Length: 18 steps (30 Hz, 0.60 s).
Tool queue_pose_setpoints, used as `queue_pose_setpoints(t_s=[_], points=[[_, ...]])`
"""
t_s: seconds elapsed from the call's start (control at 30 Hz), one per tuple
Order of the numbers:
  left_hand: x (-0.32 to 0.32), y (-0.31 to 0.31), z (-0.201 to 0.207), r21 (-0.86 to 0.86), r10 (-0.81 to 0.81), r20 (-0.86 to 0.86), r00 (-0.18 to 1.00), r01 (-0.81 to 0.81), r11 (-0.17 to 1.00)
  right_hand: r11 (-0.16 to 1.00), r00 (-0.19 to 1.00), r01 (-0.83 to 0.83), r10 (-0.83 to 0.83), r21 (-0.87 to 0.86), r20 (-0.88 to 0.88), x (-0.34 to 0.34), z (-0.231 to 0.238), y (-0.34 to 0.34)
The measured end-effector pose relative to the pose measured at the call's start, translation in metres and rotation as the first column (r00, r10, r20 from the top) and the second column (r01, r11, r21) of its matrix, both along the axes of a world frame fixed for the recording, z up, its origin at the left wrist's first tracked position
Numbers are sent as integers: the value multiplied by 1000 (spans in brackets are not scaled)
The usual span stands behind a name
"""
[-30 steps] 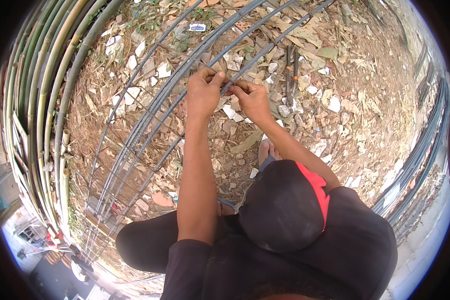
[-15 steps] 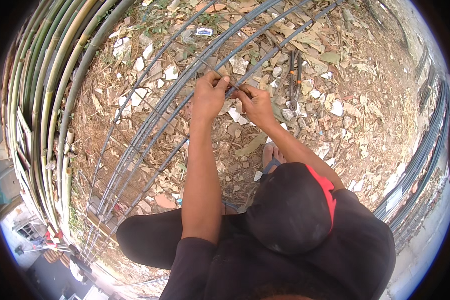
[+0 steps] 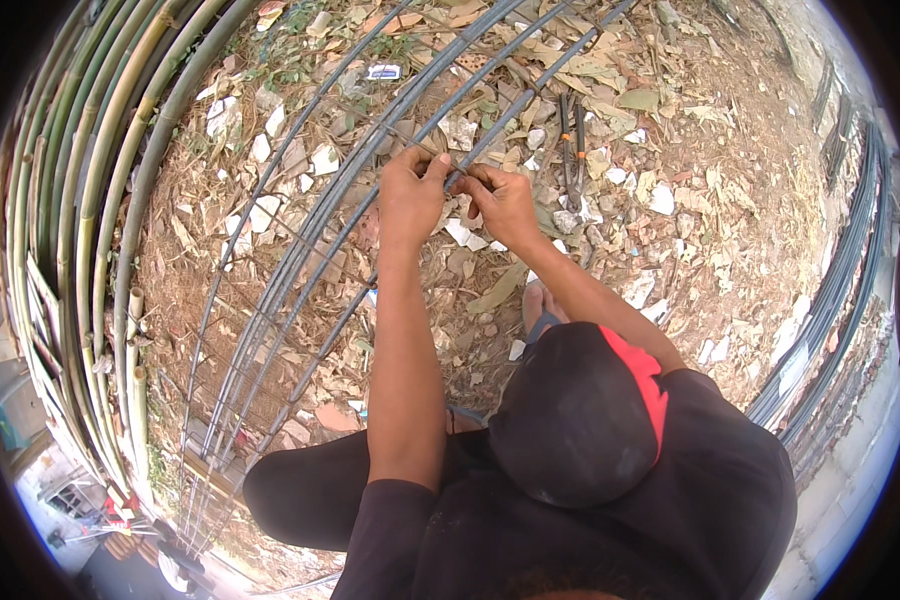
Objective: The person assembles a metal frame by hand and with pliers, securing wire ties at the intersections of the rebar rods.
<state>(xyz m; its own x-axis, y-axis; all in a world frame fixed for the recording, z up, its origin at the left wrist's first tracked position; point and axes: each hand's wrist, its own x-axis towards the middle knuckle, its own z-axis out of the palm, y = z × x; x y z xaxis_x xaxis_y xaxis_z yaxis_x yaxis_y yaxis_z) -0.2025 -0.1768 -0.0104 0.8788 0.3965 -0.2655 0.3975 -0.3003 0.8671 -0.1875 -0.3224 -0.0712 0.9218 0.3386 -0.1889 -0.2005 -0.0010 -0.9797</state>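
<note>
Dry leaves, loose dirt and white broken bits cover the ground [image 3: 720, 250] out here, with bamboo poles [image 3: 95, 180] stacked along the left and a bunch of long steel rods [image 3: 850, 270] lying off to the right. Running diagonally between the bamboo and the right side is a steel bar frame [image 3: 378, 132]: long ribbed-looking bars with thin cross ties. Curve is probably just the fisheye.

Left hand [image 3: 410, 200] is at the near side of it, fingers curled in with the thumb up close to a bar. Right hand [image 3: 503, 208] is just beside it on the nearest long bar [image 3: 510, 113], thumb and fingers bunched in a loose pinch. Can't tell if either has actually closed on anything; the tips are too small and partly hidden.

Handling-wise, I'd guess the whole thing is heavy, stiff and rough rather than slippery, nothing fragile about it. Thin ties would likely bend way easier than the bars. If you had to grab it, I'd go for a long bar right beside a crossing and watch for poky ends. Pliers-like tool [image 3: 581, 135] with orange-marked handles lies on the dirt beyond the right hand.
</note>
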Motion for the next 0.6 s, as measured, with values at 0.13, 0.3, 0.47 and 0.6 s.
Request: queue_pose_setpoints(t_s=[0.13,0.3,0.47,0.6], points=[[0,-8,2,-51,32,-21,999,-33,998,1000,1000,-2,2,-6,15,1,-2,-2],[-5,-7,-7,25,44,89,995,-46,999,999,999,-23,23,30,27,-4,0,3],[-2,-12,1,-180,100,33,994,-92,979,999,997,-35,36,-21,62,3,-5,-3],[-4,-14,3,-144,105,67,992,-95,985,1000,999,-20,19,17,27,0,-5,-1]])
